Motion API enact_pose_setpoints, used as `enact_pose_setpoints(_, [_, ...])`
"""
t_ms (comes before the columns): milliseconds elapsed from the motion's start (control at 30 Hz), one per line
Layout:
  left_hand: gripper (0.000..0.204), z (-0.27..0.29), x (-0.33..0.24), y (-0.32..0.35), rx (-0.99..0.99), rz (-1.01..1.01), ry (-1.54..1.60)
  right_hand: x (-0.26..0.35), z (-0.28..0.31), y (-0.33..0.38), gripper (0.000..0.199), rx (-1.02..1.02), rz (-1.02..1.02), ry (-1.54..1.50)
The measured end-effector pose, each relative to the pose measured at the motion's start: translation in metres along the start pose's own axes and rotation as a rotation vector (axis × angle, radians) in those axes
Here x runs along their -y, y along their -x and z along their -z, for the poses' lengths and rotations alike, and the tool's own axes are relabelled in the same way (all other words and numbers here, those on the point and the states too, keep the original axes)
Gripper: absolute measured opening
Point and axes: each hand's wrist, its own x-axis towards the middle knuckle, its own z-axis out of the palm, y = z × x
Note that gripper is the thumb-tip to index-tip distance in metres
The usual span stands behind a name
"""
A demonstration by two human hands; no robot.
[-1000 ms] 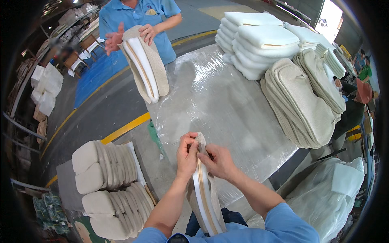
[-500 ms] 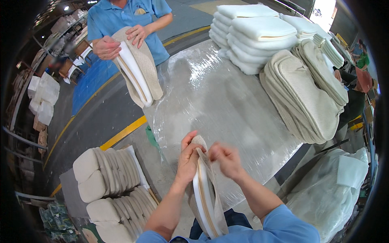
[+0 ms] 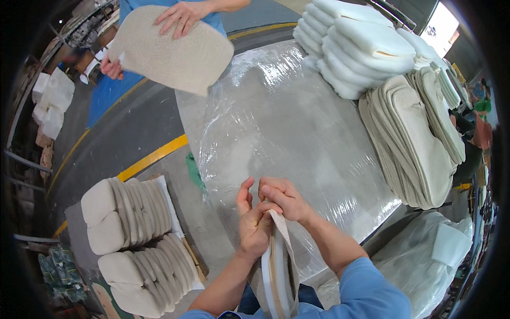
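Observation:
My left hand and my right hand both pinch the top edge of a beige fabric cover with a white foam pad inside, held upright against my body at the near edge of a plastic-wrapped table. The fingers meet at the cover's upper corner. Across the table a person in a blue shirt holds a flat beige padded piece with both hands.
White foam pads are stacked at the table's far right, beside a row of beige covers standing on edge. Finished beige cushions lie stacked on a low platform at my left. A yellow floor line runs past. White bags sit at right.
My hands have closed together at the top of the cover. The person opposite has turned their beige piece from edge-on to flat and lifted it.

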Motion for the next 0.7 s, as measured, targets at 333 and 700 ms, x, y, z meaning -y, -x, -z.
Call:
enact_pose_setpoints(333, [0.018, -0.005, 0.014, -0.003, -0.008, 0.005, 0.095, 0.013, 0.017, -0.022, 0.034, 0.287, -0.243, 0.047])
enact_pose_setpoints(700, [0.020, -0.012, 0.012, -0.006, -0.020, 0.032, 0.243, 0.071, -0.010, 0.067, 0.065, -0.173, -0.205, 0.435])
